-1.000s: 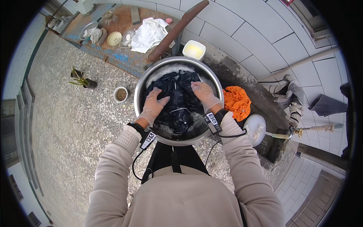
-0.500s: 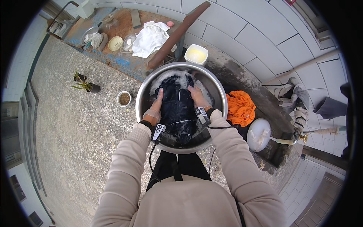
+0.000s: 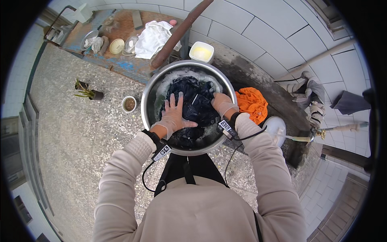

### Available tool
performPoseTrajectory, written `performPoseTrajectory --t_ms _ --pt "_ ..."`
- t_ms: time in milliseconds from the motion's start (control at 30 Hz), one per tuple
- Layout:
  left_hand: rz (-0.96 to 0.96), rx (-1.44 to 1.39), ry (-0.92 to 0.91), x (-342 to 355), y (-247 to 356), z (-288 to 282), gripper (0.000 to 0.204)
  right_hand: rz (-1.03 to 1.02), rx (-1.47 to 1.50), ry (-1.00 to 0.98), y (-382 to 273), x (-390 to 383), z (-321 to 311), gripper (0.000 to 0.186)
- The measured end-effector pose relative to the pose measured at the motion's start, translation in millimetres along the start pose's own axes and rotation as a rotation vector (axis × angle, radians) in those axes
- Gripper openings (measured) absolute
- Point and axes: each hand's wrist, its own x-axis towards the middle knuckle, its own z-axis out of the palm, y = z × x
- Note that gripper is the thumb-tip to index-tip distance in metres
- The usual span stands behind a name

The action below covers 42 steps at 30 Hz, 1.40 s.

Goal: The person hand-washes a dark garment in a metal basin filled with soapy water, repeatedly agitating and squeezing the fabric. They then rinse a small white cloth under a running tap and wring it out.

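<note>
Left hand (image 3: 173,117): open, fingers spread, palm down on navy garment (image 3: 197,107). Right hand (image 3: 223,104): curled closed on the garment's right edge (fingertips hidden, so exact hold unclear). Both in clear gloves. Change: half a second ago both hands flanked the garment, which lay lengthwise; now it's bunched, left hand over its near-left part. Reads as one hand pressing, the other gathering, so handling's mid-cycle. Garment sits mid-basin, wet; suds (image 3: 162,85) along the left and far rim of the steel basin (image 3: 144,107). Outside: orange cloth (image 3: 253,105) just beyond the right rim, white tub (image 3: 201,52) past the far rim, white cloth (image 3: 151,40) toward the rusty table's (image 3: 125,24) right edge.
</note>
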Motion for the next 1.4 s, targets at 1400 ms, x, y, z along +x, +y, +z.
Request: performPoseTrajectory --t_ms 1400 --pt "-0.392 -1.983 0.020 53.7 -44.3 22.5 0.066 -0.166 0.711 -0.171 -78.6 -6.3 -38.9 0.088"
